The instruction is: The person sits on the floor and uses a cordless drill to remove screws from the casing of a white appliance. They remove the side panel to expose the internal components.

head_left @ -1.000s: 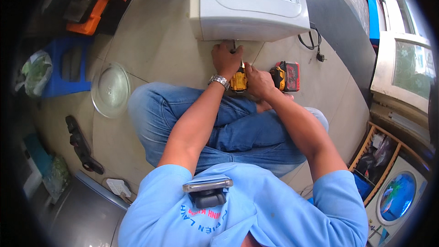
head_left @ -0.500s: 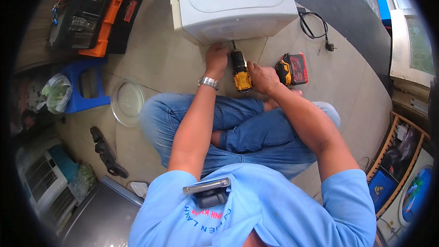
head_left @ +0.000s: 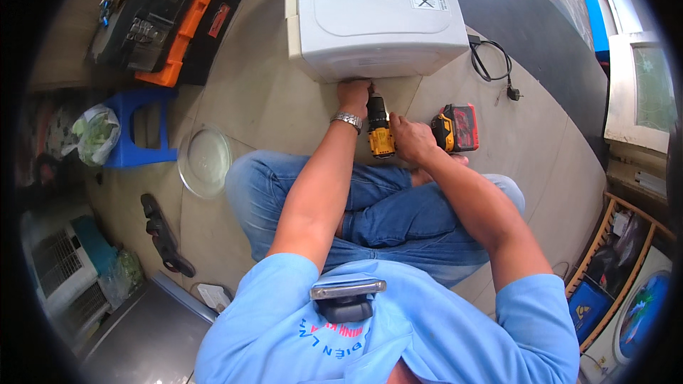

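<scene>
A yellow-and-black cordless drill [head_left: 381, 131] lies on its side, its bit pointing at the lower edge of a white box-shaped appliance [head_left: 384, 25], which looks like a microwave oven. My right hand [head_left: 415, 140] is wrapped round the drill's handle. Beyond that hand, the drill's red-edged battery [head_left: 464, 128] sticks out to the right. My left hand [head_left: 354, 97] is closed beside the front of the drill, close against the appliance's edge. Its fingertips are partly hidden at the bit, so what they pinch cannot be made out.
A round glass plate [head_left: 204, 161] lies left of my knee, near a blue stool [head_left: 146, 128]. An orange-and-black toolbox [head_left: 174, 25] stands at the far left. The power cord [head_left: 491, 64] curls on the floor right of the appliance. A dark sandal [head_left: 165, 235] lies at the lower left.
My left hand has drawn in against the front of the drill, and the bit now reaches the appliance's edge. My right hand keeps its grip. The whole view has shifted slightly.
</scene>
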